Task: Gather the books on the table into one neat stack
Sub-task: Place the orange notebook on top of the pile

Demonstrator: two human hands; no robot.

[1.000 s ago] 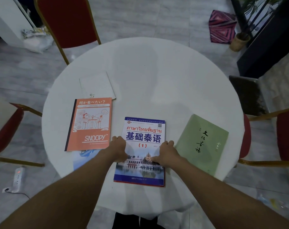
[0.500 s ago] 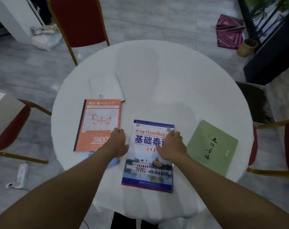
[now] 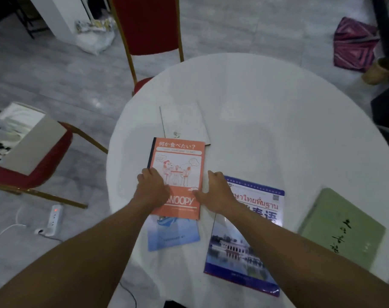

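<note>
Several books lie flat on the round white table (image 3: 267, 103). An orange Snoopy notebook (image 3: 179, 161) sits at the left, partly covering a light blue book (image 3: 173, 234) below it and touching a white booklet (image 3: 183, 122) above it. My left hand (image 3: 152, 187) presses on the notebook's left edge. My right hand (image 3: 215, 192) rests at its right edge, thumb on the cover. A blue textbook with a palace photo (image 3: 240, 252) lies under my right forearm. A green book (image 3: 342, 230) lies at the far right.
A red chair (image 3: 149, 23) stands behind the table and another (image 3: 27, 172) at the left holds a grey board and white cloth. A power strip (image 3: 53, 218) lies on the floor at the left. A pink patterned bag (image 3: 353, 43) and a pot (image 3: 380, 70) sit at the back right.
Both hands left the blue textbook and moved left onto the orange Snoopy notebook. The view has swung left, so the books sit further right in the frame.
</note>
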